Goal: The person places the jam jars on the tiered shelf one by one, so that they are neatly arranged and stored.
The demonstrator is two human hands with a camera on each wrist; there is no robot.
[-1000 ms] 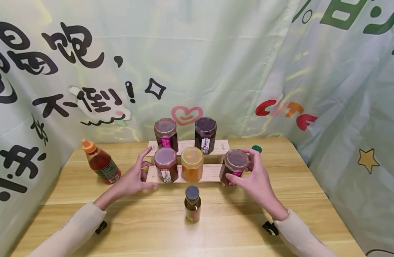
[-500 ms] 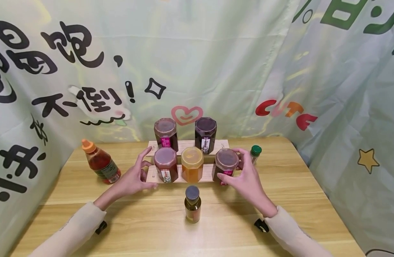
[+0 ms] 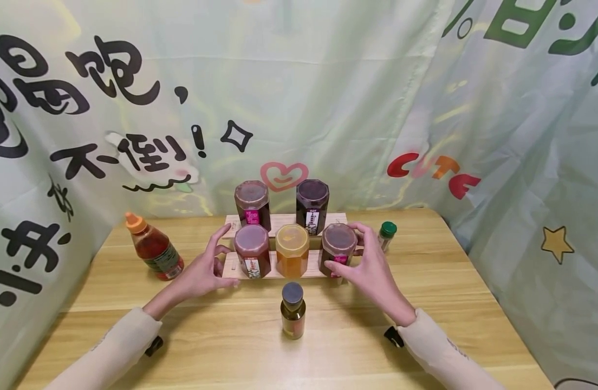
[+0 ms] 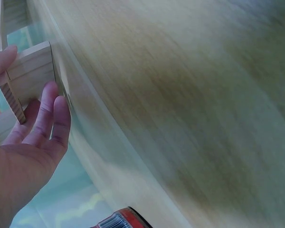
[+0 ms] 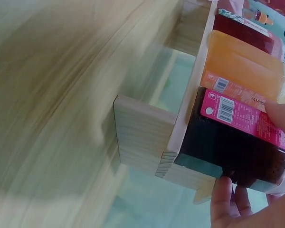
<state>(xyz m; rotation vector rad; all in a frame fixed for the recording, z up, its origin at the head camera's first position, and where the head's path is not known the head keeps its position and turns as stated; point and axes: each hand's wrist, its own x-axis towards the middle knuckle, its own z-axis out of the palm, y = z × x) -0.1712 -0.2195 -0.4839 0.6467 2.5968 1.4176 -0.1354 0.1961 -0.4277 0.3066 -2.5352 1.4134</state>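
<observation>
A two-step wooden rack [image 3: 233, 262] stands near the back of the table. My left hand [image 3: 200, 274] holds its left end, thumb at the lower step's front edge; in the left wrist view the fingers [image 4: 46, 118] curl around the end panel. My right hand [image 3: 377, 277] grips a dark jar [image 3: 338, 241] with a pink label, at the right end of the lower step. In the right wrist view the jar's base sits at the step board. An amber jar [image 3: 292, 254] and a reddish jar [image 3: 252, 252] stand beside it on that step.
Two dark jars, one pink-labelled [image 3: 252, 203] and one white-labelled [image 3: 312, 206], stand on the upper step. A dark-capped small bottle [image 3: 293, 314] is in front of the rack. An orange-capped sauce bottle [image 3: 155, 246] stands left, a green-capped bottle [image 3: 387, 233] right.
My right hand has moved left with the pink-labelled jar, from the lower step's right edge onto its end, closer to the amber jar. The green-capped bottle has come into view. My left hand stays put.
</observation>
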